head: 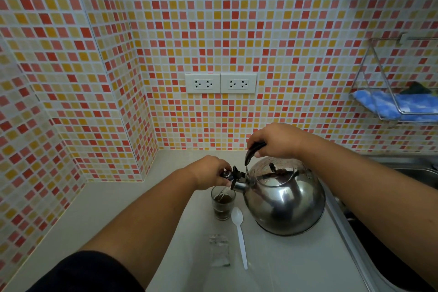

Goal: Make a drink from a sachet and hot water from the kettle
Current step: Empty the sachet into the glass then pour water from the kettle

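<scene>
A shiny steel kettle [284, 199] is tilted to the left over a small clear glass [222, 206] that holds dark brown liquid. Water streams from the spout into the glass. My right hand [275, 140] grips the kettle's black handle from above. My left hand [208, 172] holds the black spout cap [233, 174] lifted. In front of the glass on the pale counter lie a white plastic spoon [239, 232] and a clear, torn sachet [220, 250].
The pale counter [113, 208] runs into a corner of orange and red mosaic tile. Two double sockets [220, 83] sit on the back wall. A wire rack with a blue cloth [388, 102] hangs at right above a steel sink [417, 170].
</scene>
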